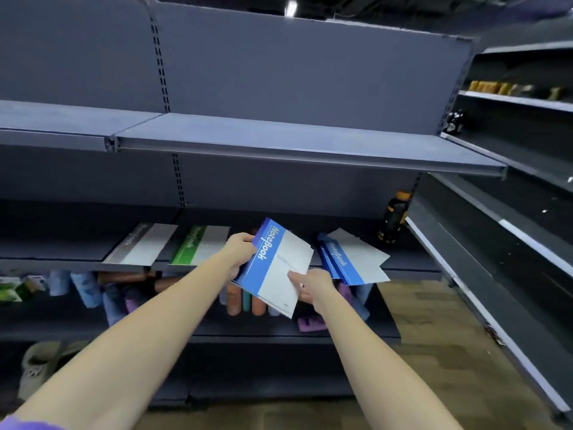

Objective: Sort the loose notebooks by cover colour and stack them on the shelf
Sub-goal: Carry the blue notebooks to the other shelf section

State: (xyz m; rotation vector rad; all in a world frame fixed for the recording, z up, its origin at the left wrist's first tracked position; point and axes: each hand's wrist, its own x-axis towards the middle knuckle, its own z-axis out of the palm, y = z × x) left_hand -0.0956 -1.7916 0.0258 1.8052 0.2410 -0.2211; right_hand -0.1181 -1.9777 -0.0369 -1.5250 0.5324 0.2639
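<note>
Between the two hands, a blue notebook [273, 268] is held tilted in the air in front of the middle shelf [62, 254]. Its spine edge is gripped by the left hand [240, 252], fingers curled round the far long side, while its lower right edge is pinched by the right hand [313, 285], thumb on the cover and fingers beneath. The two-handed hold is probably used so the thin, floppy cover is kept flat and can be steered.

Just to the right, on the same shelf, a loose stack of blue notebooks [350, 259] is lying fanned out and overhanging the lip; this is judged to be the matching pile. Further left, a green notebook [198, 245] and a grey notebook [142, 245] are laid apart, one colour to each place. Rolled goods [245, 301] are stored on the shelf below.
</note>
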